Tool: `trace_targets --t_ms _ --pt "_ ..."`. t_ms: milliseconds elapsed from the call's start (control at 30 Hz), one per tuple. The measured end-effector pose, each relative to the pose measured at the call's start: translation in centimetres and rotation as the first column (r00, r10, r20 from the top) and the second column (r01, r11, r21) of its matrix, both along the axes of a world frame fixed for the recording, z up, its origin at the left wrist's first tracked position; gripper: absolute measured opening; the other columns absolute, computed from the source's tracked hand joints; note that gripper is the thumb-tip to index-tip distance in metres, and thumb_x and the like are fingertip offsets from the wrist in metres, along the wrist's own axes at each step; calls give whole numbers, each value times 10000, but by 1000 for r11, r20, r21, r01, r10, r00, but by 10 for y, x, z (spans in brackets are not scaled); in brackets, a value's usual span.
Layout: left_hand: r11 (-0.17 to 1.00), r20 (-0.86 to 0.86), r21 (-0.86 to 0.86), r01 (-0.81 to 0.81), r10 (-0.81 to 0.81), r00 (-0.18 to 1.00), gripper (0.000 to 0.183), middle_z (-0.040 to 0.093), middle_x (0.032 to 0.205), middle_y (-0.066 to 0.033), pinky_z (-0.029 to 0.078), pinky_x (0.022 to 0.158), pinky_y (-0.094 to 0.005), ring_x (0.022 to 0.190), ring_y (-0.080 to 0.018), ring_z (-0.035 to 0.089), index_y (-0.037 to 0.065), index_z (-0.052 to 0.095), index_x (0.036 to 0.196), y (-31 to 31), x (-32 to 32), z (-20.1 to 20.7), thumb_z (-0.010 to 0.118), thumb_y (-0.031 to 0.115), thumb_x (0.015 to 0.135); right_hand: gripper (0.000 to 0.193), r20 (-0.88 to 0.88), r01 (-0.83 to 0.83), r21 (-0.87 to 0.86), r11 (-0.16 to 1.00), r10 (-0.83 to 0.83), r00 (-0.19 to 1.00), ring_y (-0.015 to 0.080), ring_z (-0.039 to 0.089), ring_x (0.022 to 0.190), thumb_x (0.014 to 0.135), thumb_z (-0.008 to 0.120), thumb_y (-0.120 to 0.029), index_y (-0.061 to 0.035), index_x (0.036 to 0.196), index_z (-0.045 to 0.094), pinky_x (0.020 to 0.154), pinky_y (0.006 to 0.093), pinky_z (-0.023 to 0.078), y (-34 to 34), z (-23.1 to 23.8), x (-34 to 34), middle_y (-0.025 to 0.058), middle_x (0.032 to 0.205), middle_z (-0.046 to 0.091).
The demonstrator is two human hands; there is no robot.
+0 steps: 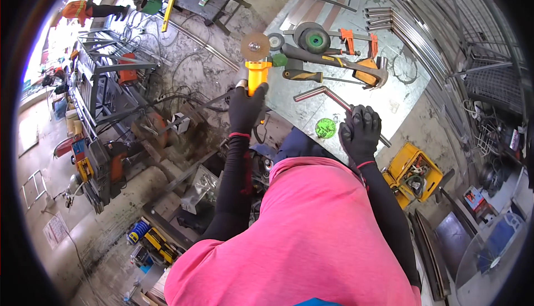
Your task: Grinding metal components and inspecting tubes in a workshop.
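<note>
My left hand (pixel 246 110), in a black glove, is closed around the body of a yellow angle grinder (pixel 257 75). Its brown cutting disc (pixel 256 46) points away from me, left of the metal-topped table (pixel 303 118). On the tabletop my gloved right hand (pixel 361 132) is closed over a bent metal tube (pixel 335 96), whose angled end reaches left. A round green disc-shaped label (pixel 325 128) lies beside that hand. Beyond it are a screwdriver (pixel 301 76), a hammer (pixel 381 72), a dark grinding wheel (pixel 313 39) and an orange-jawed clamp (pixel 374 45).
A yellow toolbox (pixel 431 186) with loose contents stands right of the table. Bent metal tubes (pixel 379 18) rest at its far right edge. Cables (pixel 181 92) and a metal frame (pixel 114 68) occupy the left floor. A person in an orange vest (pixel 77 10) is far left.
</note>
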State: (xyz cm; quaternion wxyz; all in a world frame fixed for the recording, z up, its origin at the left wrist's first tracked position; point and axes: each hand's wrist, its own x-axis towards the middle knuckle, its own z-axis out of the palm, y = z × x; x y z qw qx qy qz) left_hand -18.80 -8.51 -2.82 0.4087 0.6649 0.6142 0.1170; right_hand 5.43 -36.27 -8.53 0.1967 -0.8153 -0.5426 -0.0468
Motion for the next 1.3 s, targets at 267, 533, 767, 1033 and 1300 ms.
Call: trace_targets --t_ms 267,533,767,1033,1300 --pt "934 91 190 304 -325 941 397 746 1292 -111 566 980 -346 1113 -163 691 -11 632 1500 37 -76 -74 517 183 1172 590 2 3 -43 999 -3 1000 472 528 1393 914 743 -354 -78 1425 640 1151 651 441 -3 -13 -1 193 1441 585" --pt "960 386 -90 -267 281 879 358 694 1007 3 528 811 -288 883 -93 605 0 722 1283 2 -53 -49 590 313 1167 620 -11 -7 -54 999 7 1000 473 549 1342 903 712 -345 -34 1431 620 1152 650 443 0 -12 9 205 1419 573" --pt "738 127 519 -431 432 893 342 738 1003 -133 548 828 -392 869 -259 675 -20 698 1189 -126 -86 -26 630 312 1139 523 34 -96 25 995 95 995 466 530 1356 941 707 -283 -36 1398 643 1145 613 469 -5 -23 7 230 1401 582" --pt "511 137 230 -828 826 547 318 767 1075 -206 580 870 -449 982 -324 755 1 725 1212 -433 -48 -34 688 261 1033 568 2 -222 108 969 223 975 415 592 1344 915 664 -292 -71 1438 652 1110 562 463 -23 -27 8 196 1423 656" --pt "272 392 -16 -962 887 244 346 760 1184 -89 603 877 -335 1018 -137 709 -33 663 1348 -582 -14 -11 660 198 1091 457 74 -258 -180 949 275 959 355 637 1259 955 666 -410 -293 1392 725 1001 533 494 -34 -6 18 142 1356 688"
